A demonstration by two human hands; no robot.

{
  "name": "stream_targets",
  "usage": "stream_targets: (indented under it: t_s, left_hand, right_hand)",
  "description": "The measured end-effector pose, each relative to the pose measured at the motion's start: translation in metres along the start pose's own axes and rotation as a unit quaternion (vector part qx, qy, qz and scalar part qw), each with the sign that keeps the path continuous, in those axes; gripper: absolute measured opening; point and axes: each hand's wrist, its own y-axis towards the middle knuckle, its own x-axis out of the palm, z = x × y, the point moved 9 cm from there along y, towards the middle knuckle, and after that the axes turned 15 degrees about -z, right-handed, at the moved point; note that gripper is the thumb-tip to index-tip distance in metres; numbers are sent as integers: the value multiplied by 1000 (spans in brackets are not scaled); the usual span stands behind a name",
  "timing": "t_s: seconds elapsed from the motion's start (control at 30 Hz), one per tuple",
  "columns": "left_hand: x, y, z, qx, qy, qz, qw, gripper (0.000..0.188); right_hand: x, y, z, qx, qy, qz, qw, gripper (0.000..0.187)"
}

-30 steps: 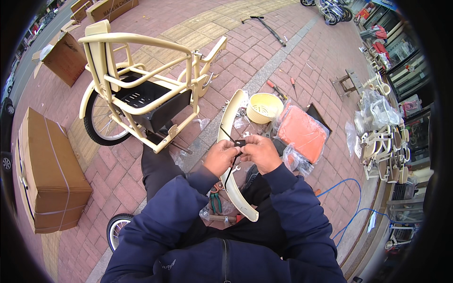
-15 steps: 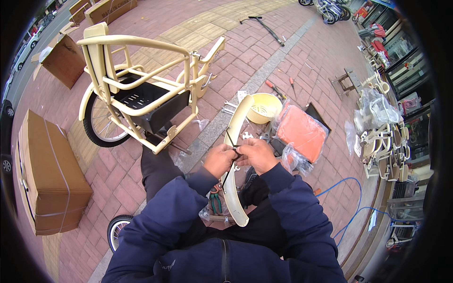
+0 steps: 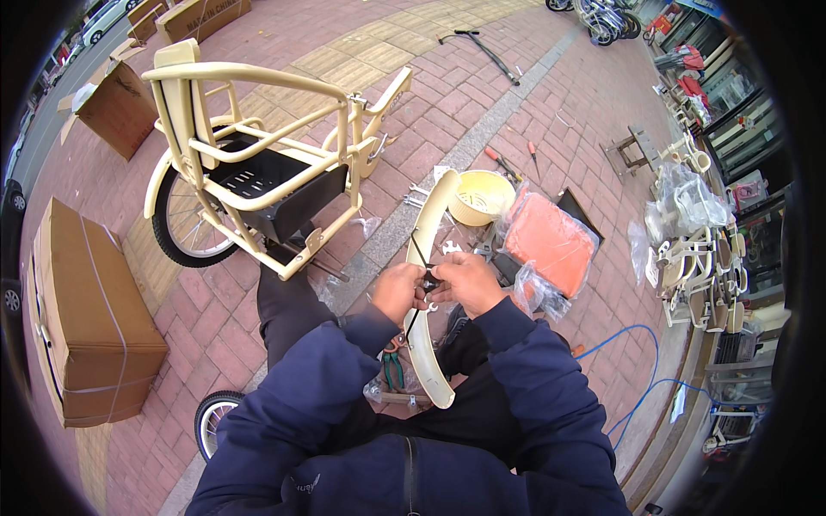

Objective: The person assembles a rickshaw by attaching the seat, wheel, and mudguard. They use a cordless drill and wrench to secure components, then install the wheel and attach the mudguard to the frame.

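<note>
A long curved cream mudguard (image 3: 428, 357) stands between my knees, its upper end leaning away from me. Thin black rod-like pieces cross it near the middle. My left hand (image 3: 398, 292) and my right hand (image 3: 469, 284) meet there, fingers closed on a small black fitting (image 3: 431, 279) from either side. Most of the fitting is hidden by my fingertips. Just right of the mudguard lies an open-ended wrench (image 3: 451, 247). Green-handled pliers (image 3: 393, 371) lie below my left hand, beside the mudguard's lower end.
A cream tricycle frame (image 3: 249, 202) with a black seat tray stands at left, a cardboard box (image 3: 112, 327) nearer. Beyond my hands are a yellow basket (image 3: 471, 214), an orange plastic-wrapped cushion (image 3: 551, 241), screwdrivers (image 3: 533, 150) and a pump (image 3: 490, 57). A blue hose (image 3: 657, 344) curves at right.
The mudguard's upper end has shifted slightly up and left. My fingertips have moved a little apart, showing more of the black fitting; both hands keep their place.
</note>
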Motion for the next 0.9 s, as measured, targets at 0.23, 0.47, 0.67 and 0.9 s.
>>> stream_targets:
  t_s: [0.23, 0.47, 0.67, 0.9]
  left_hand:
    - [-3, 0, -5, -10, -11, 10, 1000, 20]
    - [-1, -3, 1, -21, 120, 20, 992, 23]
    - [4, 0, -7, -3, -88, 2, 996, 20]
    - [5, 2, -15, -74, -233, 7, 970, 25]
  right_hand:
    - [1, 1, 3, 2, 20, 2, 1000, 23]
    - [2, 1, 3, -4, 14, 2, 1000, 23]
    - [2, 2, -3, -19, 0, -1, 1000, 21]
    - [5, -8, -13, -1, 30, -20, 999, 24]
